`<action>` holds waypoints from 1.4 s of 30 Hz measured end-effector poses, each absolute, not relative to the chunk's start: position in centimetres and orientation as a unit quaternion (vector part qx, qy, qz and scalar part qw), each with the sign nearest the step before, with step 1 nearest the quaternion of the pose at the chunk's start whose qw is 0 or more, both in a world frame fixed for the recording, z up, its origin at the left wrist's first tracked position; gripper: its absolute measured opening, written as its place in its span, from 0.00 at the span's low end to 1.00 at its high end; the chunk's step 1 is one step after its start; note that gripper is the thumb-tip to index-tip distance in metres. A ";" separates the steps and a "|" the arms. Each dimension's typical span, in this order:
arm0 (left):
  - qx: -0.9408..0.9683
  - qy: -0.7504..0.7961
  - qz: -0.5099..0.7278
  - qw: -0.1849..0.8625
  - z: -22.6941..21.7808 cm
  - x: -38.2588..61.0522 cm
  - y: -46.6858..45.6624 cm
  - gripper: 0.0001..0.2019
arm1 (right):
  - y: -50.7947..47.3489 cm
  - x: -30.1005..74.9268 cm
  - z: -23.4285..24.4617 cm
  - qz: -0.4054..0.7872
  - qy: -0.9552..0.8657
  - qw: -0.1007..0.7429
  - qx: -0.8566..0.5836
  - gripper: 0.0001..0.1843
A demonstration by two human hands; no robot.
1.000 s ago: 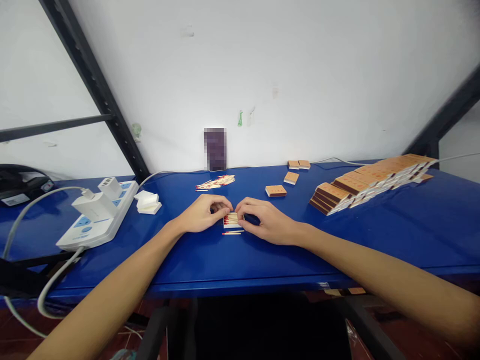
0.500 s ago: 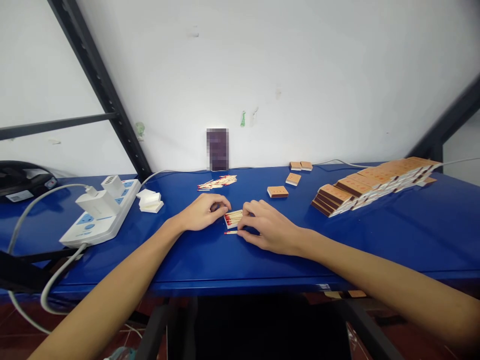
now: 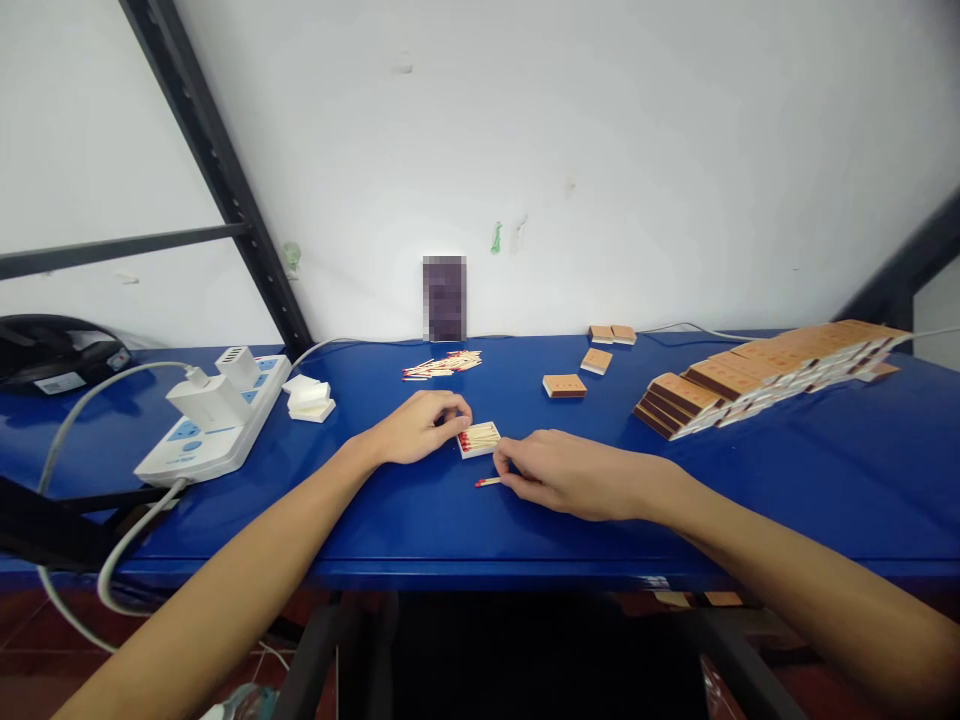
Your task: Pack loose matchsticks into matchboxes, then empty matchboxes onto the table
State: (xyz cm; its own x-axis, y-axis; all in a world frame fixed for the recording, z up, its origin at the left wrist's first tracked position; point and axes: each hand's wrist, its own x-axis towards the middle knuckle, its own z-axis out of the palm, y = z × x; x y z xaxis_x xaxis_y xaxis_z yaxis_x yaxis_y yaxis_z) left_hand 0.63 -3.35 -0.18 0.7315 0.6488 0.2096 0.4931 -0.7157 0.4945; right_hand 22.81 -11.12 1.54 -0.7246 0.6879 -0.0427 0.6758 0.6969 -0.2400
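An open matchbox tray (image 3: 480,438) full of red-tipped matches lies on the blue table (image 3: 787,480). My left hand (image 3: 420,426) rests curled at the tray's left end, its fingertips on it. My right hand (image 3: 570,475) lies just in front and to the right of the tray, with thumb and fingers pinched on a loose match (image 3: 487,482) that lies on the table.
A loose heap of matches (image 3: 444,364) lies farther back. Single matchboxes (image 3: 564,385) and a long stacked row of matchboxes (image 3: 757,378) sit to the right. A white power strip (image 3: 214,420) with plugs and cables, and small white pieces (image 3: 309,397), are at the left.
My right hand has left the tray and come back toward me, taking hold of a loose match on the table. The left hand stays at the tray.
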 end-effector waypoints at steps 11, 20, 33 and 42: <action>0.901 0.315 0.192 0.230 0.1 0.5 -3.4 0.13 | -8.2 23.4 2.6 0.136 -0.906 0.077 -0.392 0.12; 0.907 0.298 0.190 0.230 0.1 0.2 -3.5 0.13 | -6.9 22.3 2.4 0.190 -0.897 0.101 -0.385 0.12; 0.910 0.312 0.179 0.205 -0.2 0.6 -3.5 0.12 | -8.1 25.5 1.3 0.104 -0.910 0.196 -0.352 0.12; 0.873 0.313 0.189 0.323 0.0 -0.2 -3.3 0.12 | -7.7 23.9 -0.2 0.123 -0.930 0.201 -0.284 0.17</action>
